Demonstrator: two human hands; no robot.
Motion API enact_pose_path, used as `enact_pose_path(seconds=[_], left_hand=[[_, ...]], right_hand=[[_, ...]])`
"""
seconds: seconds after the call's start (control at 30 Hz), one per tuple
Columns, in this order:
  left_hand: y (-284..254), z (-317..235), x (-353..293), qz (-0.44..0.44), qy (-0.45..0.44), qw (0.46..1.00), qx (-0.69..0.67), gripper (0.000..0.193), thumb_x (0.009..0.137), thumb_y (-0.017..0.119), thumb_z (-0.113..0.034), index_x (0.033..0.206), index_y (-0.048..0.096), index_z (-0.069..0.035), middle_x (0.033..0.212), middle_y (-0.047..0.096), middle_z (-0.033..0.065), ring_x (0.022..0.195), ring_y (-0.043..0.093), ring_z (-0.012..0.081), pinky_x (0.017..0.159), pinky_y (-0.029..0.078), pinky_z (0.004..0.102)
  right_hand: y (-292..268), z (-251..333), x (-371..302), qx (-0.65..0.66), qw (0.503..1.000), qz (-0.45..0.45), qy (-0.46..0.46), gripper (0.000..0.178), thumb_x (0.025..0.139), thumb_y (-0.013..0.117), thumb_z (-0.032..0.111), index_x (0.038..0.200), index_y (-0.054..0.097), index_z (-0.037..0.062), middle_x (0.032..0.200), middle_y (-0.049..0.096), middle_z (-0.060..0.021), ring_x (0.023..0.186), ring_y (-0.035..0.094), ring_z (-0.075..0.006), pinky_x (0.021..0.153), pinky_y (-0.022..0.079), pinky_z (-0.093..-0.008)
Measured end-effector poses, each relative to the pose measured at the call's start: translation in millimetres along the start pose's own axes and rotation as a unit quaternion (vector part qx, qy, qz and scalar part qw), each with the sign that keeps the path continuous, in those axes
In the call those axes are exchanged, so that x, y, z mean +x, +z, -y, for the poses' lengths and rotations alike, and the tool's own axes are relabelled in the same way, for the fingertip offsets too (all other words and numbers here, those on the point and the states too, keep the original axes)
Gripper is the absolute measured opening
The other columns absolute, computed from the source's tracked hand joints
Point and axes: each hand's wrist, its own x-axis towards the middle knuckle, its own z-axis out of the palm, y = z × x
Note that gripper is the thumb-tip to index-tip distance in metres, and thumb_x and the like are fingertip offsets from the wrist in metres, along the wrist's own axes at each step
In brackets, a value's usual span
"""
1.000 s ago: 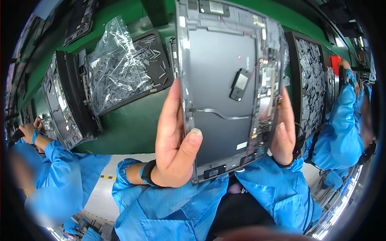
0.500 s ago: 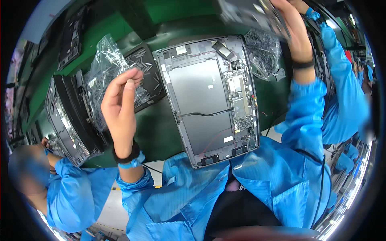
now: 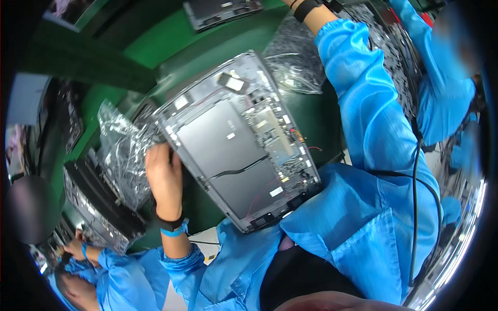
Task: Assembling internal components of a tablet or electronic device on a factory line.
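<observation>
An opened tablet-like device (image 3: 205,132) lies tilted in front of me, its near end by my jacket. Flat grey battery plates fill much of it, crossed by a black cable, with a circuit board (image 3: 275,132) along the right side. At its left edge is my left hand (image 3: 165,179), fingers curled downward and fingertips hidden; whether it touches the device I cannot tell. My right arm stretches far forward, and only the wrist end of my right hand (image 3: 292,3) shows at the top edge, its fingers out of view.
A clear plastic bag (image 3: 122,155) lies beside my left hand, another bag (image 3: 295,57) beyond the device. Dark device parts (image 3: 101,207) stand at left; a dark panel (image 3: 223,13) lies at the far edge. Co-workers in blue sit left and right. A black cord (image 3: 415,207) hangs along my right sleeve.
My view has turned, so the device appears more tilted. My left hand has come down from its raised pinch to the device's left edge. My right hand, earlier holding a dark panel, has reached out of view.
</observation>
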Motion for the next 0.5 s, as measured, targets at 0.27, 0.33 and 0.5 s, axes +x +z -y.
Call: enact_pose_path(seconds=[0.27, 0.33, 0.5], left_hand=[[-10.9, -0.1, -3.3, -0.009, 0.037, 0.999, 0.034, 0.021, 0.069, 0.060, 0.012, 0.088, 0.055, 0.005, 0.087, 0.054, 0.0224, 0.085, 0.052, 0.0411, 0.075, 0.043, 0.0477], [-3.9, -5.3, 0.8, -0.010, 0.042, 0.998, 0.044, 0.023, 0.068, 0.058, 0.013, 0.089, 0.054, 0.004, 0.083, 0.054, 0.0222, 0.081, 0.053, 0.0424, 0.072, 0.044, 0.0479], [15.3, 9.4, 8.2, -0.003, -0.106, 0.994, -0.012, 0.015, 0.080, 0.062, 0.007, 0.094, 0.059, 0.002, 0.082, 0.063, 0.0172, 0.074, 0.063, 0.0277, 0.069, 0.051, 0.0361]], right_hand=[[-71.5, 135.4, -165.4, -0.213, 0.954, 0.203, -0.052, 0.012, 0.087, 0.062, 0.015, 0.088, 0.071, 0.0065, 0.090, 0.069, -0.0089, 0.081, 0.066, -0.0289, 0.072, 0.053, -0.0392], [-79.1, 145.3, -205.5, -0.290, 0.930, 0.208, -0.082, 0.008, 0.081, 0.069, 0.009, 0.087, 0.069, 0.0040, 0.089, 0.067, -0.0097, 0.086, 0.065, -0.0279, 0.077, 0.052, -0.0358], [-83.4, 141.2, -252.7, -0.290, 0.931, 0.216, -0.050, 0.007, 0.080, 0.068, 0.009, 0.086, 0.068, 0.0056, 0.084, 0.064, -0.0087, 0.084, 0.062, -0.0299, 0.073, 0.051, -0.0401]])
